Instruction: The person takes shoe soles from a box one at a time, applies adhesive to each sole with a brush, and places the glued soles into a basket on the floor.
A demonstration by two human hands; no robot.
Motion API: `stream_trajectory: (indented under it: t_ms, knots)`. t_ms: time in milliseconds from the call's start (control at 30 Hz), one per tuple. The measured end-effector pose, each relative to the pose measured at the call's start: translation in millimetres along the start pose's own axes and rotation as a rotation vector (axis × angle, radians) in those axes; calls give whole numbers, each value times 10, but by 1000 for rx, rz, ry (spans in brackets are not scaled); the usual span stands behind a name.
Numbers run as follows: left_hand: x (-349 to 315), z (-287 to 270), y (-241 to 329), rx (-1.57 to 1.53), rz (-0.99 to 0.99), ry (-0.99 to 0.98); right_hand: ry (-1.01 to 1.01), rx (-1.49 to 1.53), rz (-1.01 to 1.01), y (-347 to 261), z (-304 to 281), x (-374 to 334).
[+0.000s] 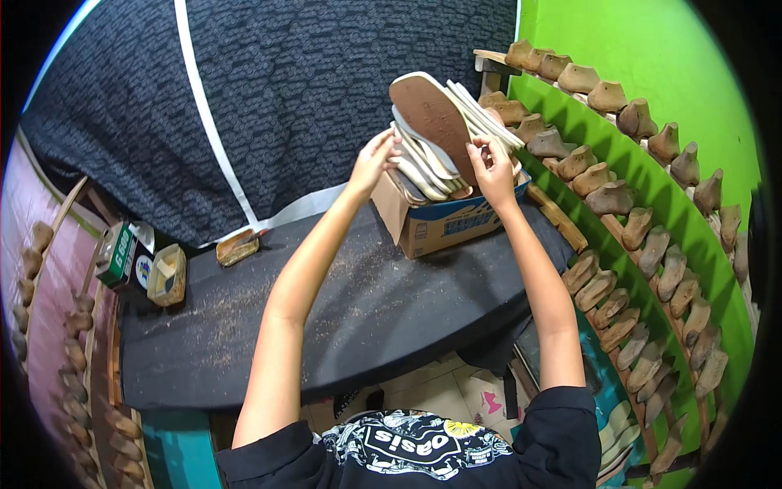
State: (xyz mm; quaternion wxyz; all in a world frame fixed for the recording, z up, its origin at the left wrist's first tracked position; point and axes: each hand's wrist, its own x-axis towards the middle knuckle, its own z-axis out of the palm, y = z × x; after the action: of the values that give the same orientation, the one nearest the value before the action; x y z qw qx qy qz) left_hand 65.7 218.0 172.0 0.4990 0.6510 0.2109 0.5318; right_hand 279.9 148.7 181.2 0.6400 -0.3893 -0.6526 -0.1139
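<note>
Black T-shirt sleeves with a printed chest design sit closest to the lens, and two bare forearms reach up and away from them across a dark work table dusted with fine sawdust. Behind the table hangs a large dark patterned cloth with a white stripe. Along the right, green sloping shelves carry rows of wooden shoe lasts; more lasts line the far left edge.

At the table's far side stands an open cardboard box packed with shoe soles standing on end. One brown sole with a pale rim rises above the rest, its long axis running up and slightly left, toe end highest.

Left hand touches the stack's left edge, fingers held together and lightly curled. Right hand pinches the right edge of the soles between thumb and fingertips. Both hands flank the brown sole, the right appearing slightly closer.

Smaller items at the left: a green and white carton, a tan tape holder, a small brush.
</note>
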Motion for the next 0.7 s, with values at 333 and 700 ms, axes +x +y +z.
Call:
stream_trajectory:
  t_ms: [333,700]
  knots:
    - [-1388,-757,281,-178,-328,133,-894,700,532,-305,519,-801]
    - [-3152,-1894,361,-43,-539,213,-1640,802,535,-1122,1674,-1445]
